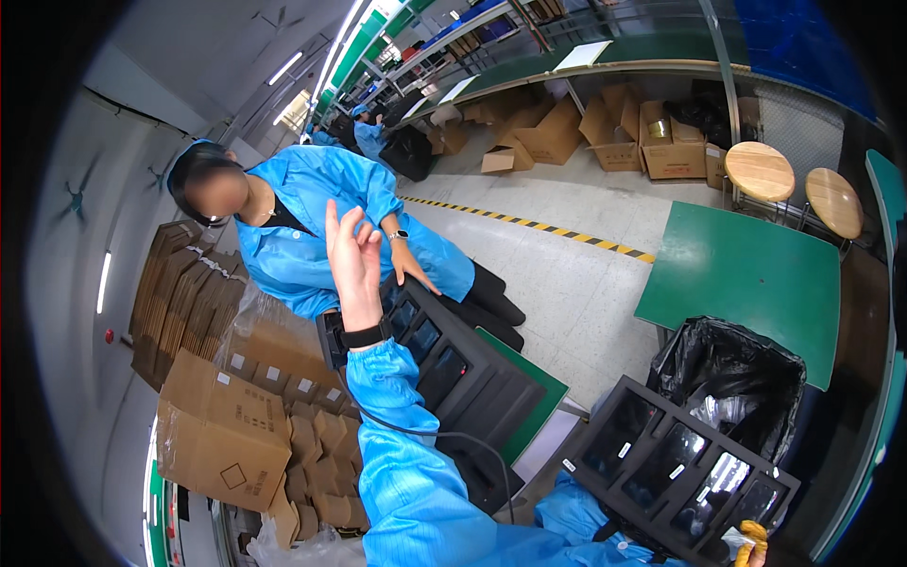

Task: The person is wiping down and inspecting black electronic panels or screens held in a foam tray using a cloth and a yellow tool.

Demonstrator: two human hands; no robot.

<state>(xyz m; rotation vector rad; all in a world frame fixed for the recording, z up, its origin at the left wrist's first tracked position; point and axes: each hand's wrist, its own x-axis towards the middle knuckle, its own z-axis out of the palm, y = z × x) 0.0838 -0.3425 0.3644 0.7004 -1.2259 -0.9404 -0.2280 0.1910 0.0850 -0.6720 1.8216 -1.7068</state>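
My left hand is raised in mid-view, index finger stretched up and the other fingers loosely bent, holding nothing. A black band with a cable circles that wrist. At the lower right, my right hand, with yellow-orange coverings on its fingers, grips the corner of a black tray; the frame edge cuts it off. Several dark-screened phones lie in this tilted tray's slots. Behind my left forearm is another black tray with phones, partly hidden.
A co-worker in a blue coat stands ahead, one hand on the far tray. A black-bagged bin stands beside a green table. Cartons are stacked at left. Wooden stools and open boxes are farther back.
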